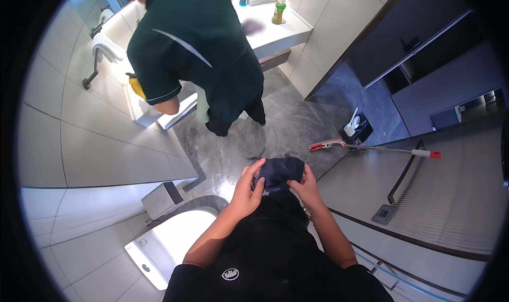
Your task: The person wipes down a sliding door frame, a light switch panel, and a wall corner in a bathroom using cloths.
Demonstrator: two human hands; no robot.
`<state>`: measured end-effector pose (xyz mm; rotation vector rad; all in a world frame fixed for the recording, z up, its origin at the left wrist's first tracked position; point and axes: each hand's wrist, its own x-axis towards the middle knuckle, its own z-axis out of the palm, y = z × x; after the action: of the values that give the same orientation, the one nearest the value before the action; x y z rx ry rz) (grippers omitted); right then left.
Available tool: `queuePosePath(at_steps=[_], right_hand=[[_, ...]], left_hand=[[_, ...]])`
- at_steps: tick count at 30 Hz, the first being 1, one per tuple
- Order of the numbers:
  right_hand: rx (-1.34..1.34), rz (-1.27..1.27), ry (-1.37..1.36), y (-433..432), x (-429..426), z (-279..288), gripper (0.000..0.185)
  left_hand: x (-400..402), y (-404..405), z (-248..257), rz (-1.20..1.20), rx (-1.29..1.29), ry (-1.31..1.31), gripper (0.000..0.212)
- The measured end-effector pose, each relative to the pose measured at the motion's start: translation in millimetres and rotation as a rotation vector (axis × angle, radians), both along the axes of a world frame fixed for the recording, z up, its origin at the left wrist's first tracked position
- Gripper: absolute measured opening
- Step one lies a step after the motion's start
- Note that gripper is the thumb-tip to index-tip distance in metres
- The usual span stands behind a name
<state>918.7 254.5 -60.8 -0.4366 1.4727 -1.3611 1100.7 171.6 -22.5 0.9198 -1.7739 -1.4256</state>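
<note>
Both hands are at a dark navy cloth (280, 172), bunched and folded in front of my body. My left hand (251, 188) grips its left edge between thumb and fingers. On the other side my right hand (306, 186) pinches the cloth's right edge, thumb on top. Some fingers of both hands are hidden behind the fabric. Below the cloth is my black shirt (270, 246). The grey marbled floor (238, 155) lies beyond it.
A person in dark green (195, 51) leans over the white washbasin counter (292, 27). A white toilet (179, 238) stands at my left. A long-handled squeegee (373, 147) lies across from the ribbed glass door (437, 190). A black bin (362, 129) holds white items.
</note>
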Motion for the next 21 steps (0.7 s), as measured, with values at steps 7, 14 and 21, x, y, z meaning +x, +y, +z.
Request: queuePosePath(at_steps=[7, 14, 21], right_hand=[[0.040, -0.011, -0.093, 5, -14, -5, 0.055], [0.031, -0.124, -0.062, 9, -16, -20, 0.047], [-0.060, 0.136, 0.150, 11, -8, -22, 0.032]], left_hand=[[-2, -3, -7, 0.049, 0.038, 0.121, 0.040], [0, -6, -1, 0.073, -0.040, 0.115, 0.026], [2, -5, 6, 0.106, -0.062, 0.100, 0.017]])
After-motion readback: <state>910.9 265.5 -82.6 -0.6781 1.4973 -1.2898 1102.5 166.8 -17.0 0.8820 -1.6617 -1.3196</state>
